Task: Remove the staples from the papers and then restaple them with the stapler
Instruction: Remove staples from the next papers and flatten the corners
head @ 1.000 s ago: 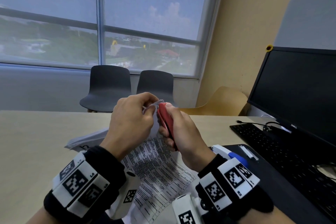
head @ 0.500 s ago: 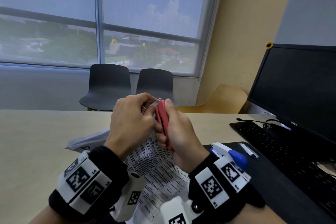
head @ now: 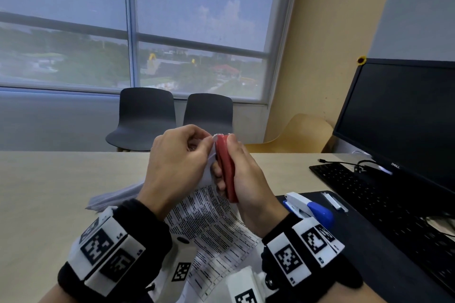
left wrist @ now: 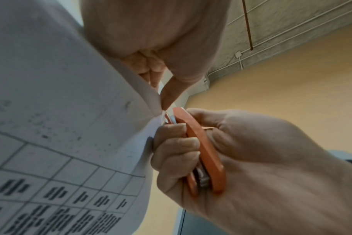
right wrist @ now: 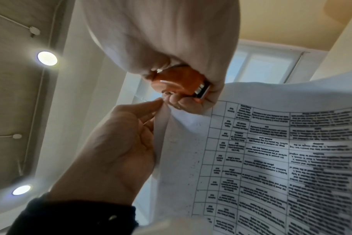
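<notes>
Both hands are raised above the desk with a sheaf of printed papers (head: 209,226) hanging from them. My left hand (head: 182,155) pinches the top corner of the papers (left wrist: 70,111) between thumb and fingers. My right hand (head: 241,174) grips a red staple remover (head: 225,167), its tip set against that corner right beside the left fingertips (left wrist: 167,98). The right wrist view shows the remover (right wrist: 181,81) from below, next to the pinched corner (right wrist: 163,111). The staple itself is too small to make out. A blue and white stapler (head: 307,206) lies on a black mat to the right.
A second stack of papers (head: 115,194) lies on the beige desk (head: 49,192) behind my left wrist. A black keyboard (head: 384,194) and a dark monitor (head: 403,115) fill the right side. Two dark chairs (head: 145,118) stand beyond the desk by the window.
Both hands have kept their hold and stayed together. The red remover has tilted more upright against the paper corner, with small working motions.
</notes>
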`<act>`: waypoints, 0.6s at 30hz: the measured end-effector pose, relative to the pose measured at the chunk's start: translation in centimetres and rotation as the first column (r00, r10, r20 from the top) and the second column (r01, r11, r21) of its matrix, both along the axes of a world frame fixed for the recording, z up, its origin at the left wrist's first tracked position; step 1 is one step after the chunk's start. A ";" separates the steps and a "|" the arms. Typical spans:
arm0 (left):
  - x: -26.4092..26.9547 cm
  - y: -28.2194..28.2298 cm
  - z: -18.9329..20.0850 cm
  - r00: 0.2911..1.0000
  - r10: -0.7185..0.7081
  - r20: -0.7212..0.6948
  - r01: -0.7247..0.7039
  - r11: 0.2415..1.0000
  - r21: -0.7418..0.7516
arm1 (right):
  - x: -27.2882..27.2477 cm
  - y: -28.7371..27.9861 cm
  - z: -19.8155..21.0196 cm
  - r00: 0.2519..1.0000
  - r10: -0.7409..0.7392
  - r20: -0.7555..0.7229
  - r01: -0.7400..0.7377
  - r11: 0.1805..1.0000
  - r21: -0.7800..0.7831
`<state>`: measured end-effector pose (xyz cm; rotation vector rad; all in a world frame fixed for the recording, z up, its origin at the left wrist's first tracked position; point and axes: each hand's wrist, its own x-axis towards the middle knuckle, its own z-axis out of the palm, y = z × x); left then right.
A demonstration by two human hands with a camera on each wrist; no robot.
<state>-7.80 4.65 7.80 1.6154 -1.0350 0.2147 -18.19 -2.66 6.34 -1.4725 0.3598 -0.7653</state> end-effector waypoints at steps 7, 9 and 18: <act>0.6 -0.2 -0.4 0.991 -0.022 -0.130 0.025 0.999 0.023 | -0.5 0.6 -0.8 0.995 0.059 -0.081 -0.053 0.996 0.075; 0.5 -0.1 -0.3 0.976 -0.073 -0.206 0.075 0.997 0.004 | -0.4 0.7 -0.8 0.994 0.063 -0.087 -0.057 0.996 0.073; 0.6 0.2 0.0 0.867 -0.201 -0.457 0.166 0.979 -0.116 | 0.3 1.4 -1.2 0.998 0.034 -0.048 -0.031 0.999 0.044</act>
